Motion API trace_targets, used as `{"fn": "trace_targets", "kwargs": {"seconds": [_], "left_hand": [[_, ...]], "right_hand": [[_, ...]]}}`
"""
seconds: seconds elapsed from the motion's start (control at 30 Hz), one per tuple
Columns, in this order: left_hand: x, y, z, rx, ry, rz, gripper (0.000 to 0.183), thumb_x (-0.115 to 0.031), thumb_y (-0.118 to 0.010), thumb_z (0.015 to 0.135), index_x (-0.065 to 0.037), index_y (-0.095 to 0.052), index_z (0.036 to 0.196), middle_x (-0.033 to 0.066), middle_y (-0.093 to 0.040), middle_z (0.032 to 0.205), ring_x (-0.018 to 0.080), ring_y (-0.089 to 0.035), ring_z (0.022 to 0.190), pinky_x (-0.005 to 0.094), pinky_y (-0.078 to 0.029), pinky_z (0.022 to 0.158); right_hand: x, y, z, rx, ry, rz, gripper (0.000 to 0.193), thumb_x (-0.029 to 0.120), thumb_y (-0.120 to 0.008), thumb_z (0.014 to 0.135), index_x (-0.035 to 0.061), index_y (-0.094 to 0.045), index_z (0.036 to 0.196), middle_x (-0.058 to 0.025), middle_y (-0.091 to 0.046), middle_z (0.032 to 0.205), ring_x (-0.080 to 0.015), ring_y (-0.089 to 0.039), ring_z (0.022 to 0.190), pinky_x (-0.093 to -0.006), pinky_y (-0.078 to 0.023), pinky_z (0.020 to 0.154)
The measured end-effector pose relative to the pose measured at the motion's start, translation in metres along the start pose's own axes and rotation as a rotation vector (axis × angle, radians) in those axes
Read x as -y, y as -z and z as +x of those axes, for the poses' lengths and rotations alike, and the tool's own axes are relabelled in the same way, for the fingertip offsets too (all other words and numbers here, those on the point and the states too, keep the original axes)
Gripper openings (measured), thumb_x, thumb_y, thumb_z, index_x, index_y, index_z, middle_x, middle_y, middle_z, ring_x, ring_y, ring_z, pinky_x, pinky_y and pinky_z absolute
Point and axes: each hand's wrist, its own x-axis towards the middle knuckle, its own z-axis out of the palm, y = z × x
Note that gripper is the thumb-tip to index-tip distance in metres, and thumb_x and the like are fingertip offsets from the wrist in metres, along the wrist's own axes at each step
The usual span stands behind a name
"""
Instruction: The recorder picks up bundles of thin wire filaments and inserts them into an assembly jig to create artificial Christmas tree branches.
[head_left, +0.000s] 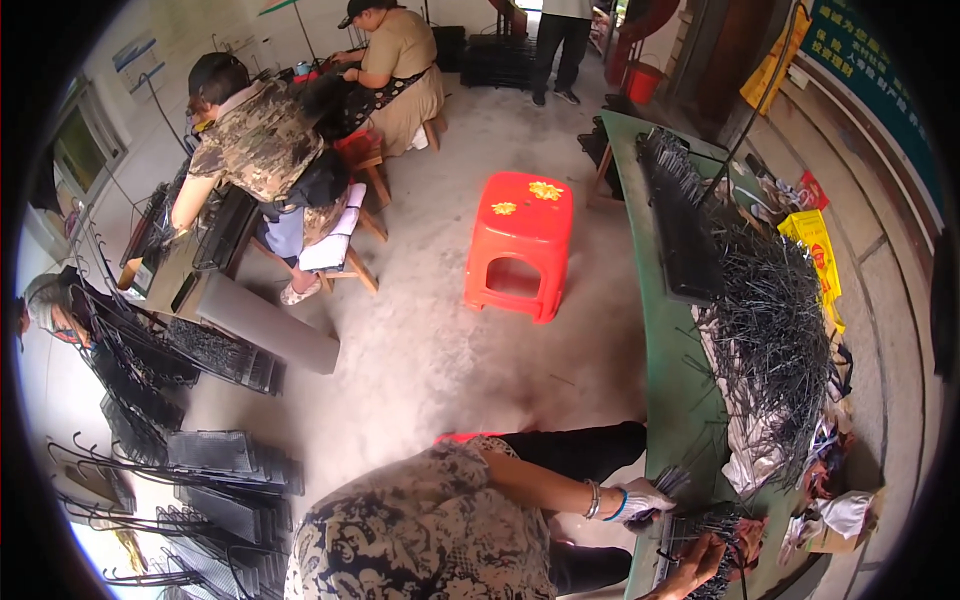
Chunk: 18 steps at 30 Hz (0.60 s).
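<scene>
My left hand, in a pale glove with a bracelet at the wrist, is closed around a bundle of thin dark rods at the near end of the green table. Close beside it, my right hand has its fingers bent together over a black rack bristling with short dark pieces. What those fingers pinch is too small to make out. Up the table lies a large tangled heap of black wire-like pieces. A long black tray filled with upright pieces stands next to the heap.
The green table runs along the right, with yellow packaging and crumpled wrapping at its far side. A red plastic stool stands mid-floor. Several people sit or stand beyond. Black racks with hooked rods crowd the left.
</scene>
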Motion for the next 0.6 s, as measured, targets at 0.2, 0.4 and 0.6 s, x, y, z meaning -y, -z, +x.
{"fn": "trace_targets", "kwargs": {"seconds": [0.2, 0.4, 0.6], "left_hand": [[-0.006, 0.005, -0.002, -0.069, -0.044, 0.089, 0.043, -0.042, -0.064, 0.088, -0.011, -0.053, 0.06, -0.0003, -0.047, 0.051, 0.0118, -0.044, 0.039, 0.028, -0.034, 0.035], [0.007, 0.006, 0.008, -0.046, -0.047, 0.067, 0.036, -0.041, -0.063, 0.088, -0.009, -0.06, 0.072, -0.0003, -0.055, 0.058, 0.0097, -0.049, 0.043, 0.0265, -0.037, 0.037], [0.02, -0.015, -0.01, 0.066, -0.035, -0.127, 0.025, -0.025, -0.073, 0.083, -0.008, -0.062, 0.068, 0.0017, -0.057, 0.058, 0.0112, -0.05, 0.043, 0.0274, -0.039, 0.04]], "right_hand": [[-0.021, -0.003, 0.012, 0.183, 0.139, 0.026, 0.023, 0.019, -0.056, 0.097, 0.0093, -0.047, 0.079, 0.0044, -0.037, 0.062, -0.0036, -0.034, 0.054, -0.0207, -0.027, 0.048], [0.002, -0.004, -0.007, 0.074, 0.041, 0.048, 0.011, 0.012, -0.061, 0.092, 0.0049, -0.056, 0.086, 0.001, -0.048, 0.07, -0.0081, -0.041, 0.061, -0.0248, -0.034, 0.054], [-0.002, 0.016, -0.024, -0.009, 0.066, -0.011, 0.017, 0.019, -0.055, 0.098, 0.0063, -0.053, 0.086, 0.0027, -0.047, 0.065, -0.004, -0.041, 0.057, -0.0216, -0.032, 0.049]]}}
